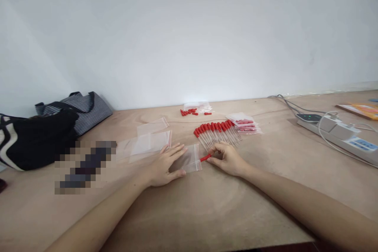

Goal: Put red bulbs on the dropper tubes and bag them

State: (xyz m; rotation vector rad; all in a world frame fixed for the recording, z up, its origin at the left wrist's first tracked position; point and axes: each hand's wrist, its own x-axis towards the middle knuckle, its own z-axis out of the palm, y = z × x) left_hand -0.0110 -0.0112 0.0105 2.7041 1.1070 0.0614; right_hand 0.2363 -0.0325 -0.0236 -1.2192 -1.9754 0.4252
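Observation:
My left hand (168,166) lies with its fingers spread on a clear zip bag (192,157) with a red line at its right-hand opening. Between the thumb and fingers of my right hand (226,158) is a red handle (205,158), its left end at the bag's opening. Whether a shaft reaches inside the bag is too faint to tell. Just behind my right hand lies a slanting row of red-handled thin rods (217,128). Flat clear bags (150,143) overlap behind my left hand.
Filled bags with red pieces (244,124) lie right of the row. Small red pieces (189,112) sit near the wall beside more clear bags (197,106). Black and striped bags (93,112) stand left, near a blurred dark object (88,165). A power strip (351,141) with cables lies right.

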